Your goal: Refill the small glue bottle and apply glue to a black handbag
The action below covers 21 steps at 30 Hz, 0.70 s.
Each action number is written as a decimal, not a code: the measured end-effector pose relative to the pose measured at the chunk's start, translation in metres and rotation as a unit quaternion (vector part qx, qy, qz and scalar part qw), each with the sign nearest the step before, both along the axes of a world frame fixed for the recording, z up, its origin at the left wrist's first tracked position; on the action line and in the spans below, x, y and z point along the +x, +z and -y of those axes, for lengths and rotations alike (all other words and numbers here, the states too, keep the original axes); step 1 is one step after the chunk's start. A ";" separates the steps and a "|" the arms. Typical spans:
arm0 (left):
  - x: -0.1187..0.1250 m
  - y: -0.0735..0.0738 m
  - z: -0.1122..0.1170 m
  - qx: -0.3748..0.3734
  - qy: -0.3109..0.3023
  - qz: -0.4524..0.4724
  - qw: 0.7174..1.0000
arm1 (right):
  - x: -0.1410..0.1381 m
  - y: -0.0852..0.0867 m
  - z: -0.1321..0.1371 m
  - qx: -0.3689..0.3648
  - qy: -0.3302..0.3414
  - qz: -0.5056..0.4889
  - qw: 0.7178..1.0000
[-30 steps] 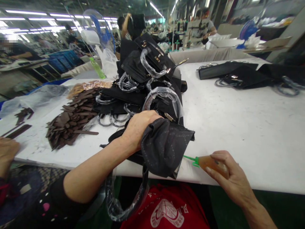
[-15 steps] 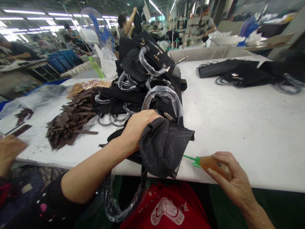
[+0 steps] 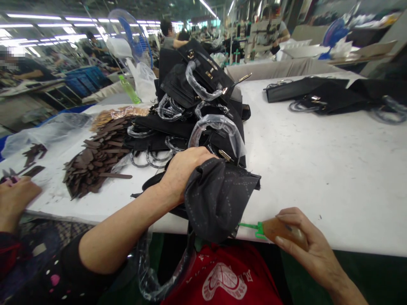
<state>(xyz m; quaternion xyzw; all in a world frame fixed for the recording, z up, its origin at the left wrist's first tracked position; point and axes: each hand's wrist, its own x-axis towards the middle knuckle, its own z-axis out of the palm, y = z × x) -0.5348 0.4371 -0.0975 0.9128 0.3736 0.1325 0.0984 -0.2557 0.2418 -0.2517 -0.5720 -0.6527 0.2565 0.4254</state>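
Observation:
My left hand is closed on a black handbag at the table's front edge. The bag's dark lining, dotted with pale stitch-like lines, bulges out over the fingers and hides their tips. A plastic-wrapped handle of this bag hangs below the edge, over a red apron. My right hand grips a squeeze bottle of amber liquid, tilted sideways. Its thin green nozzle points left, with the tip at the lower right edge of the lining; whether it touches cannot be told.
Black handbags with wrapped handles are piled behind my left hand. Dark brown strips lie heaped to the left. A co-worker's hand holds small snips at the far left. More bags lie at the back right.
My right hand has brought the bottle slightly down and left, so the nozzle is lower along the bag's edge. My left hand stays nearly still. The co-worker's hand has shifted, showing the snips.

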 end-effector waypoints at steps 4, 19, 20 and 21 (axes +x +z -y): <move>-0.005 -0.005 0.000 -0.002 -0.005 0.010 1.000 | 0.000 -0.001 0.003 0.027 -0.067 0.001 0.997; -0.006 -0.001 0.006 -0.001 -0.009 0.000 1.000 | -0.004 0.000 0.004 0.016 -0.022 0.001 1.000; -0.008 -0.002 0.006 0.004 -0.009 0.002 1.000 | -0.004 0.000 0.004 0.025 -0.042 0.004 0.999; -0.008 -0.003 0.007 0.009 -0.009 0.001 1.000 | -0.004 0.001 0.004 0.025 -0.048 0.006 0.998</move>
